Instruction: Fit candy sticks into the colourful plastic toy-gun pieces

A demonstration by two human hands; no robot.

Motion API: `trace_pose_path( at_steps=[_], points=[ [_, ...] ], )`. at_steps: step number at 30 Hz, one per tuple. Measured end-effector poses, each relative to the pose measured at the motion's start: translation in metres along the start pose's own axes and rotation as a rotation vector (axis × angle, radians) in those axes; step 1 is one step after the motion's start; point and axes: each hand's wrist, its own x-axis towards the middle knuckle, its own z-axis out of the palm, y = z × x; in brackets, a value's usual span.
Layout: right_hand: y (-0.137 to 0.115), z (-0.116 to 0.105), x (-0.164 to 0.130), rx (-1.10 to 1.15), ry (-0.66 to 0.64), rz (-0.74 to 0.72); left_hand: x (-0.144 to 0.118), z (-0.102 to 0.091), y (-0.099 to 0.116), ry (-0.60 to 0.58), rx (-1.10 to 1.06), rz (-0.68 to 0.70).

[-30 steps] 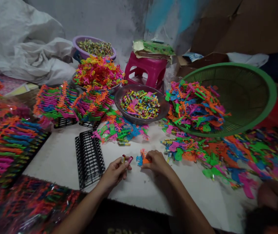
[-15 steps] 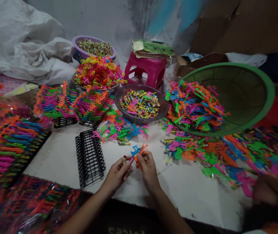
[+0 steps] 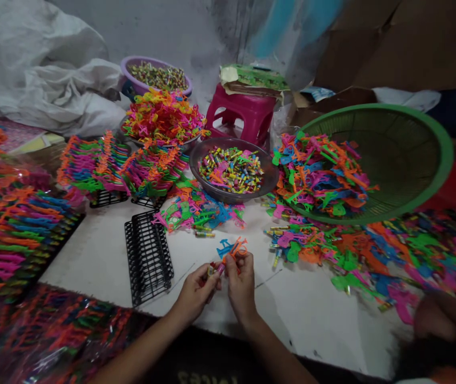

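Observation:
Over the front of the white table (image 3: 300, 298), my left hand (image 3: 198, 288) pinches small tubes (image 3: 220, 269) with pink and yellowish wrapping. Close beside it on the right, my right hand (image 3: 241, 274) is closed on an orange plastic toy piece (image 3: 240, 246). A blue plastic toy piece (image 3: 225, 248) sticks up between the two hands; which fingers hold it I cannot tell. The pink tube's end meets the orange piece near my right thumb. Just beyond lie a few loose tubes (image 3: 204, 233) and a heap of coloured plastic pieces (image 3: 196, 210).
Left of my hands stands a black grid rack (image 3: 148, 261). Filled racks (image 3: 23, 240) line the left side. A bowl of small tubes (image 3: 273, 184) sits ahead, with a green basket (image 3: 431, 197) tipped to its right. A pink stool (image 3: 244, 109) stands behind. Someone's knee or limb (image 3: 436, 314) shows at lower right.
My left hand has moved slightly right and down, bringing the pink tube up against the orange piece in my right hand. The camera view has shifted a little.

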Motion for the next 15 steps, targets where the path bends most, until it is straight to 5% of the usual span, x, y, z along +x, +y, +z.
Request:
trace_pose_path(
  at_steps=[3,6,9,11,13,15],
  points=[
    [0.001,-0.006,0.008,0.011,-0.044,0.037,0.001,0.002,0.001,-0.035,0.093,0.011],
    [-0.002,-0.047,0.036,-0.098,-0.002,0.055,0.005,-0.002,-0.001,-0.058,0.043,-0.047],
    [-0.008,-0.102,0.073,-0.538,0.419,-0.072,0.012,-0.013,-0.005,0.088,-0.143,-0.118],
    [-0.010,-0.116,0.088,-0.829,0.617,-0.244,0.017,-0.020,-0.005,0.192,-0.262,-0.173],
    [-0.007,-0.100,0.094,-0.964,0.464,-0.452,0.021,-0.023,-0.002,0.259,-0.373,-0.256],
    [-0.001,-0.058,0.093,-0.954,0.006,-0.625,0.024,-0.023,0.003,0.310,-0.476,-0.339]
  ],
)
